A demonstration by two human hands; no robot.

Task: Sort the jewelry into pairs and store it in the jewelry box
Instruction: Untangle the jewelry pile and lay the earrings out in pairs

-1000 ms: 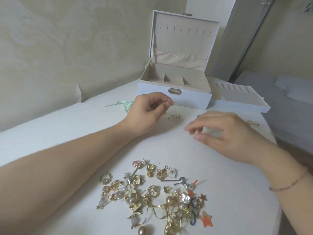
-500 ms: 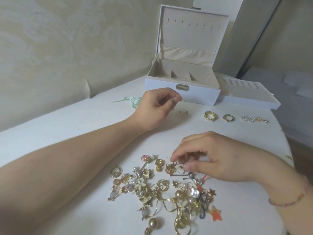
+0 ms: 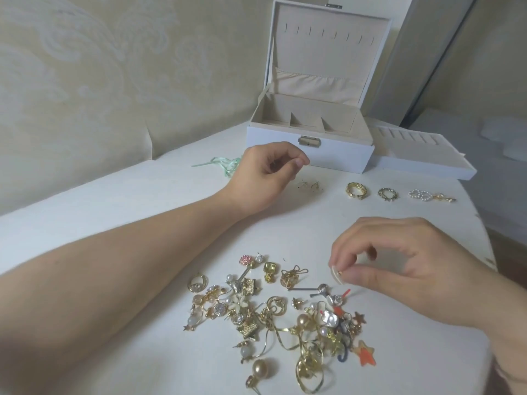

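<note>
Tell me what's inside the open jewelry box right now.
The jewelry box shows beige lining, dividers and three front compartments, with no jewelry visible in them. Its front wall hides the compartment floors nearest the camera. The lid's fabric pocket hides whatever it may hold.

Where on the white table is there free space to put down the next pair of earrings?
Bare table lies between the left hand and the right hand, below the small gold studs and the gold ring. Another bare patch lies left of the left forearm. The near middle is crowded by the jewelry pile.
</note>
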